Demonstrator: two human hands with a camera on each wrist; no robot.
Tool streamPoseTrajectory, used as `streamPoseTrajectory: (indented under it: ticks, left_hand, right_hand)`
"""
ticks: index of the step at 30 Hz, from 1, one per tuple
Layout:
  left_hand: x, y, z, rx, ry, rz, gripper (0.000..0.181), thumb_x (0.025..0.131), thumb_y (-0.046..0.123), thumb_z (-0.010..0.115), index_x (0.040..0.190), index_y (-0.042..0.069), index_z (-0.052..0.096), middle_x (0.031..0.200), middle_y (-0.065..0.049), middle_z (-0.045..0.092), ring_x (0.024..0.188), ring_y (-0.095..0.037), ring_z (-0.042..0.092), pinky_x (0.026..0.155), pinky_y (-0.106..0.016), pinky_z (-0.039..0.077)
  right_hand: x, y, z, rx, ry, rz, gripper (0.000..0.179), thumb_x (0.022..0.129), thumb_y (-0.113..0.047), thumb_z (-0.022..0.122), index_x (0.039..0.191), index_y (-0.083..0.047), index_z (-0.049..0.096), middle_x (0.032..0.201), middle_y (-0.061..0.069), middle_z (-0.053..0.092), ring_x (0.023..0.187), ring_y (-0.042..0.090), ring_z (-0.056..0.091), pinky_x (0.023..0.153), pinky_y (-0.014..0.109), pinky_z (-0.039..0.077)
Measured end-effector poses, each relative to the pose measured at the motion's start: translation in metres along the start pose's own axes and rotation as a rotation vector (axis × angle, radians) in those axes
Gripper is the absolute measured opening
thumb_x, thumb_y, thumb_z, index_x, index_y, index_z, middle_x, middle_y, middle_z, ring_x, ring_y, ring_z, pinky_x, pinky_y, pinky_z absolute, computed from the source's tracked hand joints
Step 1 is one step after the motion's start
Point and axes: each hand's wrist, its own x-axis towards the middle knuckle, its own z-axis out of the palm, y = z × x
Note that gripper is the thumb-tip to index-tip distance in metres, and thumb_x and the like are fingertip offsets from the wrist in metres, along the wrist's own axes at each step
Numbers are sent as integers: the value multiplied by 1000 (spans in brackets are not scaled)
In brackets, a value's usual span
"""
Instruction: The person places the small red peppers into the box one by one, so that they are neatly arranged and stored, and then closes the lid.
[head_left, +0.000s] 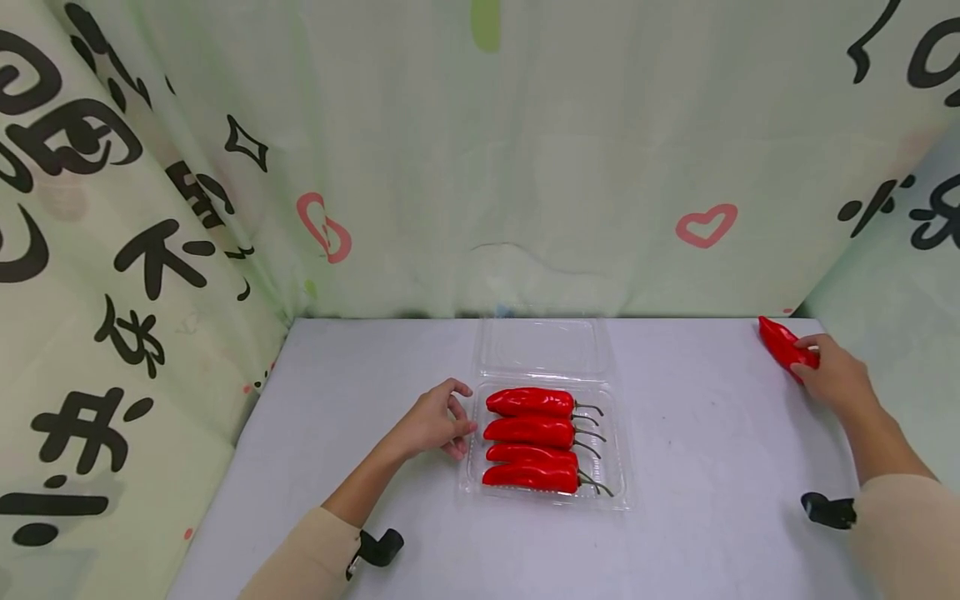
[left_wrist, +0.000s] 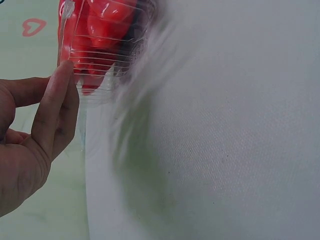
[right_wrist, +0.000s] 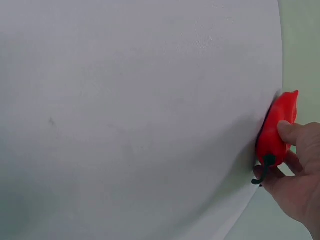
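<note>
At the far right of the table, my right hand (head_left: 834, 375) grips a red chili pepper (head_left: 780, 342) between thumb and fingers. Its dark green stem (right_wrist: 265, 172) points toward the palm side in the right wrist view. Several more red peppers (head_left: 528, 432) lie in rows inside a clear plastic box (head_left: 618, 467), stems to the right. The box's lid (head_left: 543, 346) is folded back away from me. Beside the box's left wall is my left hand (head_left: 435, 419), fingers loosely bent and holding nothing. Whether its fingertips touch the wall, I cannot tell.
A white tabletop (head_left: 697, 517) lies under everything. Pale green printed curtains (head_left: 570, 167) hang behind the table and along both sides. A black wrist camera (head_left: 381, 547) is strapped to the left wrist, and another black camera (head_left: 827, 510) to the right.
</note>
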Motion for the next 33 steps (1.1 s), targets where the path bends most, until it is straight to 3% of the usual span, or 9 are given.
streamPoseTrajectory:
  ticks: [10, 16, 24, 33]
  left_hand:
    - [-1, 1, 2, 6, -3, 4, 52, 93, 5, 75, 137, 3, 47, 95, -12, 63, 57, -19, 68, 56, -31, 62]
    - [-1, 1, 1, 13, 1, -11, 51, 93, 6, 75, 137, 4, 48, 95, -12, 63, 57, -19, 69, 56, -31, 62]
    - [-1, 1, 1, 22, 1, 2, 51, 94, 5, 74, 137, 4, 47, 95, -12, 63, 57, -19, 68, 57, -31, 62]
    - [0, 0, 1, 16, 0, 5, 52, 94, 5, 74, 137, 3, 47, 95, -12, 62, 57, -18, 68, 56, -31, 62]
  right_hand:
    - [-10, -1, -2, 16, 16, -47, 69, 97, -3, 63, 151, 11, 22, 141, 45, 26, 125, 63, 29, 91, 75, 51]
    - [-13, -3, -3, 36, 17, -102, 80, 95, -8, 70, 153, 10, 19, 143, 44, 26, 125, 63, 30, 87, 70, 56]
    - [-21, -14, -2, -33, 13, -190, 79, 92, -8, 72, 152, 12, 24, 139, 44, 32, 120, 63, 34, 74, 59, 63]
    - [-32, -28, 1, -68, 15, -262, 78, 93, -9, 72, 152, 12, 27, 138, 43, 35, 118, 62, 37, 76, 61, 62]
